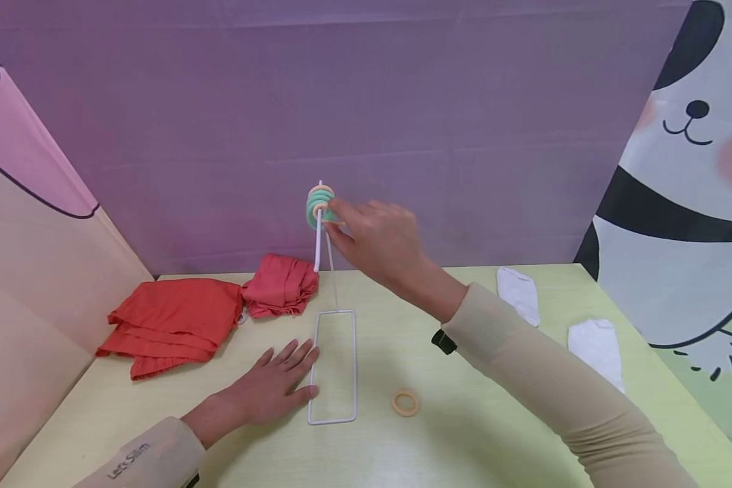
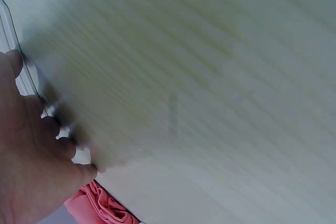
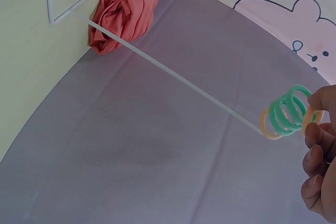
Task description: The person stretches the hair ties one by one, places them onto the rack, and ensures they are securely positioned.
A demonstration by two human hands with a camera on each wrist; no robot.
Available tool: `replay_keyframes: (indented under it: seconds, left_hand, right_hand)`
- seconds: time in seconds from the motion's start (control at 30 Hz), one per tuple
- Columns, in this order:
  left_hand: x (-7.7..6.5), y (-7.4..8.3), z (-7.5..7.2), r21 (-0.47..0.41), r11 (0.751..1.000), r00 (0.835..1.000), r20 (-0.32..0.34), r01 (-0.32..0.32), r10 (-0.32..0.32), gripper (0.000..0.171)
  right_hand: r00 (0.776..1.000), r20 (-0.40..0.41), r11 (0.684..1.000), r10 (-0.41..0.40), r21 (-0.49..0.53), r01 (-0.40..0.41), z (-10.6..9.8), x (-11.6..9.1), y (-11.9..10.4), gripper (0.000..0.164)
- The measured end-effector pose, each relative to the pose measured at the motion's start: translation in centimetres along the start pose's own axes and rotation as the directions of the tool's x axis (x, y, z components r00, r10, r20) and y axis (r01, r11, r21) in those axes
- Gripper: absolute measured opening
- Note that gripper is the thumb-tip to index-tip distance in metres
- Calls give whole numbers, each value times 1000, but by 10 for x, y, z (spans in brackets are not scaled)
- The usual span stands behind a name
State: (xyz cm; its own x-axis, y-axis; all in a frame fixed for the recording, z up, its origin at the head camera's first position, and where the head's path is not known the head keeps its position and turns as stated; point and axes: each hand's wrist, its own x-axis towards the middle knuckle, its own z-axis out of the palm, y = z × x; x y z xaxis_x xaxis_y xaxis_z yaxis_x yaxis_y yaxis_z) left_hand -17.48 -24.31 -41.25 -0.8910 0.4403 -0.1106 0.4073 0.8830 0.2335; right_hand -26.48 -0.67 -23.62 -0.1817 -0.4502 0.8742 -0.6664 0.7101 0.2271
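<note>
A white wire stand (image 1: 355,366) has a rectangular base on the table and a tall thin upright with an arm at its top. Several green rings (image 3: 283,115) hang on that arm, with a light orange ring (image 3: 266,126) behind them. My right hand (image 1: 378,237) pinches another light orange ring (image 3: 306,121) between thumb and index finger, at the near end of the row, around the arm. My left hand (image 1: 274,386) lies with fingers spread, its fingertips and thumb at the left side of the base. A loose wooden ring (image 1: 394,404) lies right of the base.
Folded red cloth (image 1: 177,325) and a smaller pinkish-red cloth bundle (image 1: 282,285) lie at the back left of the table (image 1: 366,461). Two white folded cloths (image 1: 517,295) (image 1: 596,349) lie at the right. A purple curtain (image 1: 402,102) hangs behind the table.
</note>
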Motion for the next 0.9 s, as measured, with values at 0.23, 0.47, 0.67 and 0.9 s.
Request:
replay_keyframes:
  seconds: [0.23, 0.47, 0.67, 0.9]
  left_hand:
    - [-1, 0, -1, -20, 1000, 1000, -8, -11, 11, 74]
    - [1, -2, 2, -17, 1000, 1000, -19, -21, 21, 75]
    - [1, -3, 1, -1, 1000, 999, -22, -30, 30, 74]
    - [-1, 0, -5, 11, 1000, 1000, 2, -1, 1, 75]
  right_hand:
    - [995, 93, 999, 45, 5, -45, -10, -3, 1, 35]
    - [934, 348, 979, 77, 149, -136, -42, -35, 7, 42]
    - [666, 743, 932, 68, 190, -307, -66, -86, 7, 50]
    - [512, 859, 914, -13, 217, -342, -70, -155, -4, 47]
